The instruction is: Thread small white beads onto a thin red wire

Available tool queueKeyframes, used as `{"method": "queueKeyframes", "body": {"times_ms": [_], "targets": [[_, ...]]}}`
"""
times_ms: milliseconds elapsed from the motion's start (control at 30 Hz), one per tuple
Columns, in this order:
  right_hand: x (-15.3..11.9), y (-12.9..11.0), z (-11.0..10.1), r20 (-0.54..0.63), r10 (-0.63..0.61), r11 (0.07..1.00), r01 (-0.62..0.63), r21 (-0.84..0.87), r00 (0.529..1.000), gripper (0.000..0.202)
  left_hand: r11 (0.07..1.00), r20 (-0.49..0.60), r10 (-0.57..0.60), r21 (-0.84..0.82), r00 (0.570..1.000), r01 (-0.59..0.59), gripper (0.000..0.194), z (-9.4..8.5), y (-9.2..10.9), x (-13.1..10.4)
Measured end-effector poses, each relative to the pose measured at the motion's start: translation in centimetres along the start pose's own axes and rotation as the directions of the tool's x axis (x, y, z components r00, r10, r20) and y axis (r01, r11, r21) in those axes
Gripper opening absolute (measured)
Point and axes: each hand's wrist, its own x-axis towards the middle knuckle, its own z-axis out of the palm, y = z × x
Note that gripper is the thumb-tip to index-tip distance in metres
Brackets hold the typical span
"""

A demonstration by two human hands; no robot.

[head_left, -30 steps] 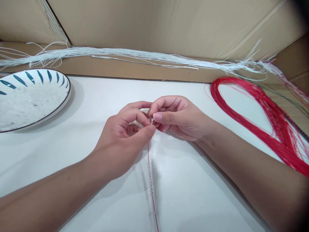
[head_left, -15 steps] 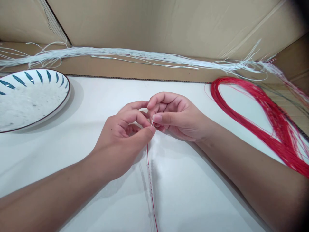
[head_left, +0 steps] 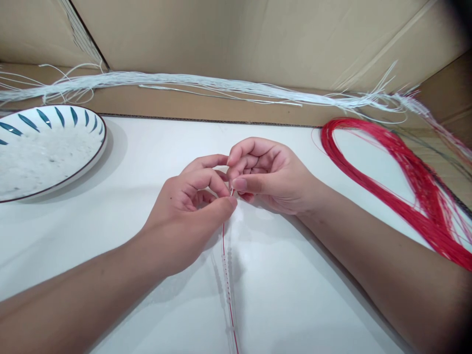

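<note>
— Shifted since one second ago: red thread (head_left: 231, 317), portion below the left fingers (head_left: 217, 208), slightly leftward; right index finger (head_left: 248, 145), raised from its thumb.
— Fingers?
— Left hand (head_left: 188, 201): thumb and forefinger together, clamped on the thread. Right hand (head_left: 275, 176): thumb at the thread's upper end; grip behind it hidden, cannot tell.
— Pale beads (head_left: 226, 282)?
— One row, strung below the left fingers. Patterned plate (head_left: 66, 117): well left of them.
— Step in hand?
— Apparently, working at the thread's end; next move would call for a steady left pinch.
</note>
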Motion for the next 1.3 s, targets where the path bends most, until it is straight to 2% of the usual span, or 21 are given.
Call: {"method": "queueKeyframes", "body": {"times_ms": [300, 1000, 1300], "targets": [[0.06, -0.11, -0.13, 0.014, 0.003, 0.999, -0.004, 0.036, 1.0, 0.025, 0.994, 0.036, 0.005, -0.105, 0.999, -0.001, 0.019, -0.09, -0.42, 0.0], [-0.01, -0.08, -0.24, 0.027, 0.011, 0.998, -0.012, 0.054, 1.0, 0.021, 0.996, 0.015, 0.015, -0.084, 1.0, -0.014, 0.019, 0.0, -0.72, 0.11], [-0.01, -0.08, -0.29, 0.03, 0.01, 1.0, -0.01, 0.003, 1.0, 0.03, 0.996, 0.002, -0.002, -0.092, 1.0, 0.002, 0.019, 0.09, -0.3, 0.19]]}}
